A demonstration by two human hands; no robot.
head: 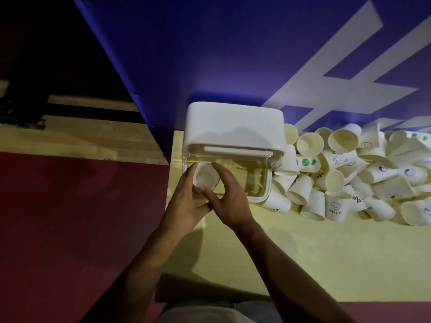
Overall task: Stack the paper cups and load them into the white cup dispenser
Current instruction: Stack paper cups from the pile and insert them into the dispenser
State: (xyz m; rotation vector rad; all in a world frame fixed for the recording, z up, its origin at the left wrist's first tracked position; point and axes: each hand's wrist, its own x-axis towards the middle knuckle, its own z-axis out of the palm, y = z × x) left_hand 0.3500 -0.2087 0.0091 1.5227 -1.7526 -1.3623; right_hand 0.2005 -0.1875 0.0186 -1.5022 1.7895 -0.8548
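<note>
the left hand (184,202) and right hand (229,201) together held a white paper cup (205,177), mouth up, fingers curled round its rim from either side. the cup sat at the left end of the clear open compartment of the white plastic cup dispenser (233,122). a heap of loose white paper cups (349,173) lay just right of it on the pale yellow table (303,252).

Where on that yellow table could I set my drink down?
The bare yellow table in front of the cup pile, right of the right hand. Crowded: the pile beside the white dispenser, and where left hand and right hold a cup.
</note>
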